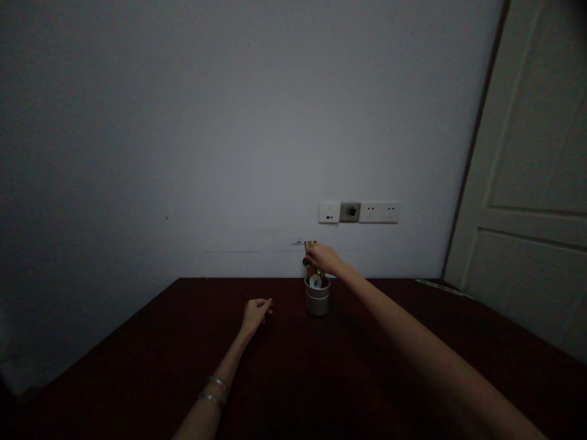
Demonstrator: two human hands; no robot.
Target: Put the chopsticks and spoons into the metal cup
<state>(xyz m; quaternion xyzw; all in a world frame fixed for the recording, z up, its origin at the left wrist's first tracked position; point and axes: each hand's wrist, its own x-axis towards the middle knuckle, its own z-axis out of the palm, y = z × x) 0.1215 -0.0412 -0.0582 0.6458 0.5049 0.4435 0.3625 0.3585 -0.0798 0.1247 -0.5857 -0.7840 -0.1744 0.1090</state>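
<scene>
A grey metallic cylindrical container (317,302) stands upright on the dark red table (293,373). Several chopsticks (312,271) rise out of it, along with spoons, one with a pale round bowl (315,281) at the rim. My right hand (323,258) is above the container, its fingers closed round the upper part of the chopsticks. To the left of the container, my left hand (256,313) rests by the tabletop with its fingers curled; whether anything is between them is too small to tell. Two bracelets (214,390) circle the left wrist area.
Behind the table rises a pale wall (257,153) with white sockets (380,212) and a grey outlet plate (350,212). A panelled door (532,183) stands at the right. A thin flat strip (443,287) lies at the table's back right edge.
</scene>
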